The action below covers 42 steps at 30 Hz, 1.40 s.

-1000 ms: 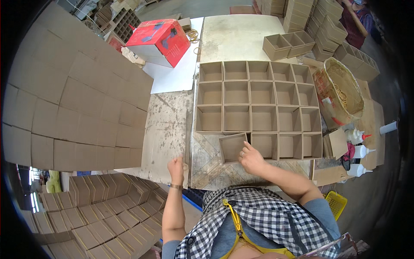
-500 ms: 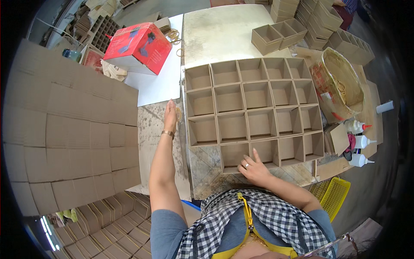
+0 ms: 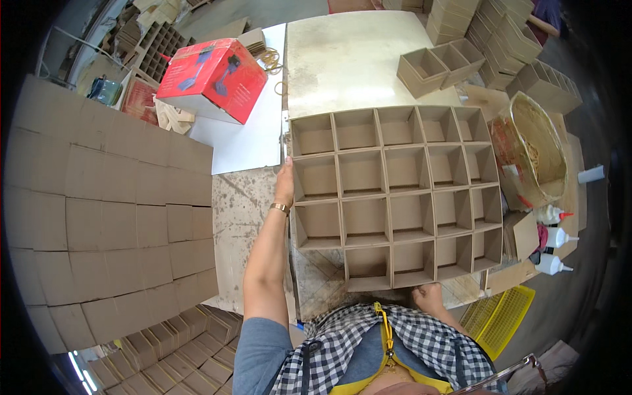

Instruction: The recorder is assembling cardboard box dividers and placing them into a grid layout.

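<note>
A grid of open brown cardboard boxes (image 3: 395,197) lies joined together on a worn table (image 3: 250,217). My left hand (image 3: 286,179) is stretched out flat against the grid's left side, beside the second row; a bracelet is on that wrist. My right hand (image 3: 429,296) rests at the grid's near edge, fingers curled against the bottom row of boxes. Whether it grips the cardboard cannot be made out. My checked shirt and yellow apron fill the lower edge.
A red carton (image 3: 214,79) sits on a white sheet (image 3: 243,141) at the back left. Loose small boxes (image 3: 438,66) stand behind the grid. Flat cardboard stacks (image 3: 112,217) fill the left. White glue bottles (image 3: 556,240), a round basket (image 3: 533,148) and a yellow crate (image 3: 503,316) are right.
My left hand has reached forward along the grid's left side. My right hand let a single box join the bottom row and drew back to the near edge.
</note>
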Tool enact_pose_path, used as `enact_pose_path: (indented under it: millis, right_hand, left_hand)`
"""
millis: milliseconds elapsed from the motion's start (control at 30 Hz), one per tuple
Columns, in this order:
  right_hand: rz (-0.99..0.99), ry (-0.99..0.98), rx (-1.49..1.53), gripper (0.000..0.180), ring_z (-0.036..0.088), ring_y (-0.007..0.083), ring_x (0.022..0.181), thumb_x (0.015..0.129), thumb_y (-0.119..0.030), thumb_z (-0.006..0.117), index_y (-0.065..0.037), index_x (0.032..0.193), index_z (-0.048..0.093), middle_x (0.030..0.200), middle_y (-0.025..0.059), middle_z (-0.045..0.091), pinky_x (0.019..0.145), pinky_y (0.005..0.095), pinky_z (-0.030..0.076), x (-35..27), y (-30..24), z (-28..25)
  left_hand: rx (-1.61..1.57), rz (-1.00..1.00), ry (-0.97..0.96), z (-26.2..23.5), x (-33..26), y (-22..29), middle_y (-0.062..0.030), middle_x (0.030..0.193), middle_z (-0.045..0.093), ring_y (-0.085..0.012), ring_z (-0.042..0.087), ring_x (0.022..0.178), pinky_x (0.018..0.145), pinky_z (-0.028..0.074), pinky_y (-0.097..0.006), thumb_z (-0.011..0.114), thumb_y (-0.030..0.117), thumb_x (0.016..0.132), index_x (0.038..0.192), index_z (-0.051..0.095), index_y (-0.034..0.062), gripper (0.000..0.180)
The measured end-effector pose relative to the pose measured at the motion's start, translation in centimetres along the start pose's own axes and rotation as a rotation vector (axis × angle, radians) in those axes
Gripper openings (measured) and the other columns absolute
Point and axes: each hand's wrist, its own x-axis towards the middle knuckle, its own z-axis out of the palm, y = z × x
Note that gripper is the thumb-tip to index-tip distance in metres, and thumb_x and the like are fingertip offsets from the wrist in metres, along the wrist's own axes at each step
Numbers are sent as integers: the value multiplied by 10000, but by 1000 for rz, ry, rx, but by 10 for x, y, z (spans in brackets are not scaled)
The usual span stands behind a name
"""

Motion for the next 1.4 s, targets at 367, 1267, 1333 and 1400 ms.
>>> enact_pose_path:
  millis: [367, 1267, 1333, 1400]
  right_hand:
    - [91, -88, -120, 158, 615, 319, 700, 669, -101, 603, -7, 791, 640, 720, 177, 616, 648, 379, 483, -4, 4, 14]
    - [-562, -938, -238, 137, 605, 340, 750, 763, -138, 609, -21, 825, 644, 797, 174, 627, 665, 387, 480, -13, -63, 76]
    - [-650, -936, -288, 134, 597, 347, 738, 756, -155, 604, -41, 811, 647, 778, 161, 628, 660, 410, 478, -20, -73, 85]
    - [-709, -1006, -357, 137, 600, 340, 739, 762, -178, 601, -57, 807, 649, 769, 154, 627, 660, 415, 478, -27, -69, 90]
  left_hand:
    - [-376, -100, -189, 0, -6, 10, -109, 1063, 586, -158, 546, 944, 816, 428, -274, 392, 576, 876, 1302, 409, 28, 694]
    - [524, -551, 1085, -107, -530, -244, -221, 732, 606, -376, 603, 699, 638, 472, -452, 513, 133, 801, 1204, 455, 105, 408]
    - [622, -620, 1076, -132, -532, -248, -229, 747, 605, -364, 605, 707, 636, 471, -451, 516, 121, 791, 1259, 402, 107, 482]
    - [724, -590, 1033, -154, -525, -264, -214, 767, 607, -354, 605, 688, 619, 472, -451, 525, 116, 784, 1269, 393, 95, 503]
